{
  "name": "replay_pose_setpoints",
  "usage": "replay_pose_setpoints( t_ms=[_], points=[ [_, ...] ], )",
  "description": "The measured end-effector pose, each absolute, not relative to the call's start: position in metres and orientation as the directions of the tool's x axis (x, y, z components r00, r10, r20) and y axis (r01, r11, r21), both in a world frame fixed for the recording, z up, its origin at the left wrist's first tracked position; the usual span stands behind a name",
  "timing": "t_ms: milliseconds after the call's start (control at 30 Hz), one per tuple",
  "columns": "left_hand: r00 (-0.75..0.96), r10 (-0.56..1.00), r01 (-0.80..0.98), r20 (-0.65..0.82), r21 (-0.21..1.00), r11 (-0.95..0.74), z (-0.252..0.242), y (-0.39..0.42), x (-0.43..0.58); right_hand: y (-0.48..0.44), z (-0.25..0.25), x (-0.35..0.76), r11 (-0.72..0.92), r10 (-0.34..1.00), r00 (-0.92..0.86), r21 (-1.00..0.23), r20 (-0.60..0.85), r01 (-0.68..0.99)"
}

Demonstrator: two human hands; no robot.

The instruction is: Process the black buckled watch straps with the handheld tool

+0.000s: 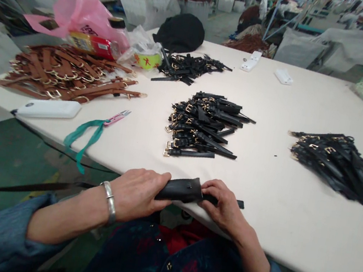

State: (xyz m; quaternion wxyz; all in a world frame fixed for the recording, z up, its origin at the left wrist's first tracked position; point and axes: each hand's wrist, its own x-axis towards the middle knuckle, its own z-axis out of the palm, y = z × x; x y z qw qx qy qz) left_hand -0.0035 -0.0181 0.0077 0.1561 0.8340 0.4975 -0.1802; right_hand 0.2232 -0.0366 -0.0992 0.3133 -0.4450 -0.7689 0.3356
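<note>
Left hand (139,194) is wrapped round a wide black piece (181,189) at the near edge of the table (308,227); I'd keep that grip firm so nothing twists. Just right, the right hand (223,206) seems to pinch a narrow black strip (240,204), probably best held straight.

On the near side of the middle pile of black buckled straps (202,128), at the edge of the white surface (311,232), our left hand (139,194) grips a broad black piece (181,189), and our right hand (227,208) pinches a narrow black strip (241,205) near that piece's end. Left of the pile we see pink-handled snips (117,118) with a green ribbon (97,133), and gold-ringed brown straps (61,74). Right of the pile lies a second black bundle (337,164); behind the pile we find another black heap (189,67) and a black cap (181,32).
</note>
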Motion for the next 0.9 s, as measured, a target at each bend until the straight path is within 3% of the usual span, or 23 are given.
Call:
replay_pose_setpoints(
  t_ms=[167,333,767,900],
  points=[
    [0.423,0.805,0.900,-0.416,0.090,-0.426,0.000,-0.014,-0.005,-0.038,-0.100,0.223,0.345,0.916,-0.359,-0.807,0.179,0.480],
    [0.358,0.836,0.921,-0.415,0.009,-0.389,0.006,-0.014,-0.027,-0.038,-0.099,0.223,0.364,0.907,-0.378,-0.800,0.188,0.477],
    [0.468,0.771,0.872,-0.431,0.083,-0.483,0.002,-0.026,-0.010,-0.036,-0.097,0.225,0.367,0.906,-0.377,-0.799,0.192,0.475],
    [0.401,0.816,0.912,-0.417,0.100,-0.398,-0.003,-0.017,-0.012,-0.040,-0.097,0.229,0.374,0.910,-0.362,-0.782,0.204,0.499]
  ],
)
